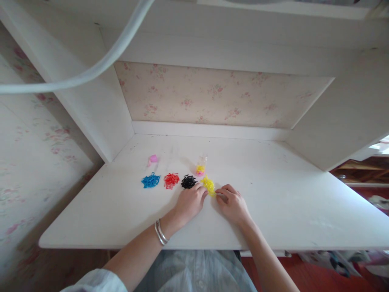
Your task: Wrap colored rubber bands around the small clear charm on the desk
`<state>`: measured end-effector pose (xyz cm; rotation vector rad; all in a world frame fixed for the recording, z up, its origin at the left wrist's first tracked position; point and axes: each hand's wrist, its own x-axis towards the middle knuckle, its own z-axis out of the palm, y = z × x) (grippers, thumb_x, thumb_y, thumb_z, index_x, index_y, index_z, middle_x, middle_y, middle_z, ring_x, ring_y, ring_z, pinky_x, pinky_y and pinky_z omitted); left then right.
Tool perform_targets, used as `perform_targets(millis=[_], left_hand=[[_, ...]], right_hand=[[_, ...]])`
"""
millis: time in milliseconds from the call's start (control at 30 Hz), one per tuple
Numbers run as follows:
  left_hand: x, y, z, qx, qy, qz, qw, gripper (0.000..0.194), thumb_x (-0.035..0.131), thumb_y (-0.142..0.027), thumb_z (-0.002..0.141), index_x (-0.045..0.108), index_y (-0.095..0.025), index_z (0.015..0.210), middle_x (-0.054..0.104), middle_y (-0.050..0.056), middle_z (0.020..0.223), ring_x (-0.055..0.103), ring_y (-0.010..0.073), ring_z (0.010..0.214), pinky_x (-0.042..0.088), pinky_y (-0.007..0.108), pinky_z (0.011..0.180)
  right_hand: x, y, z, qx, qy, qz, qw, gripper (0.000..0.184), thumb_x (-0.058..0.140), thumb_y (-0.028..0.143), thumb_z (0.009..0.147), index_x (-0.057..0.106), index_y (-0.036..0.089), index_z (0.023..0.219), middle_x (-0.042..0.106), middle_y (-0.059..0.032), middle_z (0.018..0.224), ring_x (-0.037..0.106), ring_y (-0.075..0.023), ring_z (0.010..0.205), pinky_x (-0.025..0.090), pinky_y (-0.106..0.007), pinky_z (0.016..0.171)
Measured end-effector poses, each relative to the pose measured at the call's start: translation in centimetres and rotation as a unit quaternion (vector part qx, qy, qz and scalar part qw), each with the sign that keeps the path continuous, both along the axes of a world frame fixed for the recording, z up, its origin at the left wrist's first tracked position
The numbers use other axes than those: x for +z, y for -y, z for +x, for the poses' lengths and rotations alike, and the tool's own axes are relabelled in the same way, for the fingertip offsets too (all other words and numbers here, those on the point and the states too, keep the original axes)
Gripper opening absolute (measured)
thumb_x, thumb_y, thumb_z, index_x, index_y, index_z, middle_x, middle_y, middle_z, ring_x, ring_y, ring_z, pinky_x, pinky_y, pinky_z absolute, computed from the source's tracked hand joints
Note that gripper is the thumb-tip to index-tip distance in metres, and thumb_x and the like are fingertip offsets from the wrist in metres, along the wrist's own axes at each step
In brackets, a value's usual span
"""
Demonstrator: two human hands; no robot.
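A small pile of yellow rubber bands lies on the white desk between my two hands. My left hand has its fingers curled at the pile's near left side, pinched at the yellow bands. From the right, my right hand touches the pile's lower edge with thumb and forefinger together. What exactly sits between the fingertips is too small to make out. Just beyond the left fingers is a heap of black rubber bands. Further left are red bands and blue bands. A small clear container with yellow bands inside stands behind the yellow pile.
A pink piece lies behind the blue heap. The white desk is bounded by side panels and a back ledge. A white curved bar crosses the upper left, and a shelf overhangs.
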<state>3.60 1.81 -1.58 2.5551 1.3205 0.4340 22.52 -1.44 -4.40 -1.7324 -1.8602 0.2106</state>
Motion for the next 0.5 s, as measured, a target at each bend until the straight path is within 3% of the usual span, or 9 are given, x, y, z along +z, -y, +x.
perform_targets(millis=[500], left_hand=[[0.30, 0.00, 0.00, 0.036, 0.006, 0.011, 0.999, 0.029, 0.030, -0.032, 0.097, 0.057, -0.023, 0.105, 0.063, 0.003, 0.106, 0.064, 0.0158, 0.087, 0.047, 0.025, 0.067]], right_hand=[[0.18, 0.13, -0.08, 0.020, 0.015, -0.007, 1.000, 0.021, 0.050, 0.029, 0.081, 0.069, 0.027, 0.090, 0.061, -0.0016, 0.093, 0.059, -0.0148, 0.080, 0.042, -0.031, 0.083]])
